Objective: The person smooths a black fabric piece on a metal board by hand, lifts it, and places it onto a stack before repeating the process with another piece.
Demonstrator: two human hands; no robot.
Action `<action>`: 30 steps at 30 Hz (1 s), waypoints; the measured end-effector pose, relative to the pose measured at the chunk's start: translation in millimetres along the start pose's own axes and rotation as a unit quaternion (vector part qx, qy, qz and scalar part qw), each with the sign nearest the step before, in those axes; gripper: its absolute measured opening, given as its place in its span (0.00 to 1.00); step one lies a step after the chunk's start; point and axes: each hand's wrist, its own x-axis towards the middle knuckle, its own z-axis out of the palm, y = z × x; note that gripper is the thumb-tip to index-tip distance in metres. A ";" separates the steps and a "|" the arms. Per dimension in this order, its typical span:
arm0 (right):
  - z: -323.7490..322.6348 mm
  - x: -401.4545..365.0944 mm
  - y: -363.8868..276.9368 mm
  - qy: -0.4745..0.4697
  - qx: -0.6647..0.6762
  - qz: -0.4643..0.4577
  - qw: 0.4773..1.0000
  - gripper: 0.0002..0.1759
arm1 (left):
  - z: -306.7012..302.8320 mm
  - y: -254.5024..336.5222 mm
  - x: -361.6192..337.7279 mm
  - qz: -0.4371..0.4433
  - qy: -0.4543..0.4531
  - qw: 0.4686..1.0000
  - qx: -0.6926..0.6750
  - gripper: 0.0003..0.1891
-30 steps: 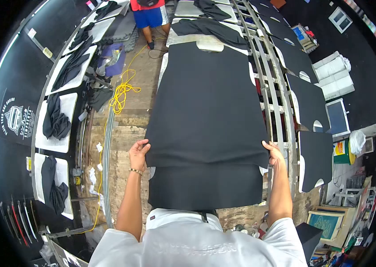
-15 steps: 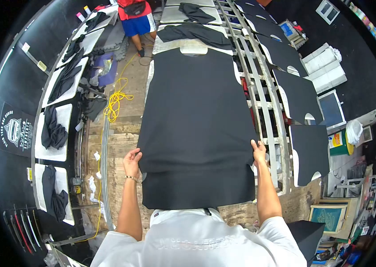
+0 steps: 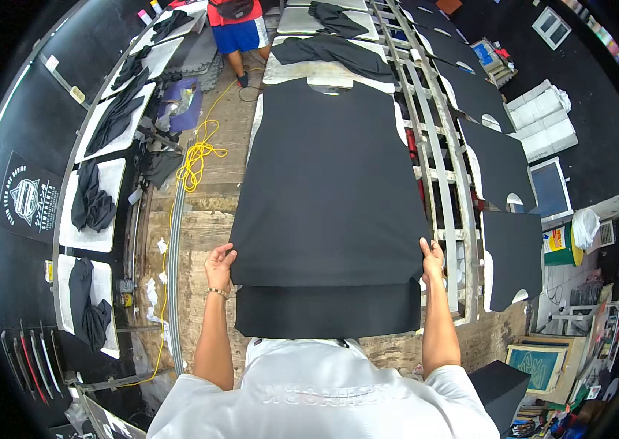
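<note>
A black T-shirt [image 3: 327, 190] lies spread over a white board, its neck opening at the far end. My left hand [image 3: 219, 266] pinches the shirt's left edge near the hem. On the opposite edge, at about the same height, my right hand [image 3: 431, 259] grips the cloth between thumb and fingers. A straight crease runs across the shirt between my hands. Below it, the hem part [image 3: 327, 311] hangs close to my body. White board corners show around the neck and shoulders.
On the right, a metal rail frame [image 3: 437, 168] runs beside more boards with black shirts [image 3: 512, 260]. Boards with bunched black garments [image 3: 91, 197] line the left. A yellow cable [image 3: 196, 161] lies coiled on the floor. A person in blue shorts [image 3: 240, 35] stands at the far end.
The shirt's soft wrinkles near my hands have flattened, and a straight crease now crosses it above the hem part. Both hands keep their hold on the edges. The view has shifted slightly.
</note>
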 end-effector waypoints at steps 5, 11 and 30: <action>-1.2 -6.1 5.1 0.003 -0.008 0.007 1.000 0.09 | 2.6 5.1 -4.8 -0.014 -0.003 1.000 -0.001 0.13; -4.0 -11.5 10.7 0.015 -0.029 0.015 0.999 0.10 | -1.6 3.3 -7.5 -0.005 0.008 1.000 0.015 0.12; -18.0 -11.7 23.5 0.018 -0.039 0.022 0.999 0.09 | -0.9 -4.5 -25.1 -0.023 0.019 0.999 0.035 0.13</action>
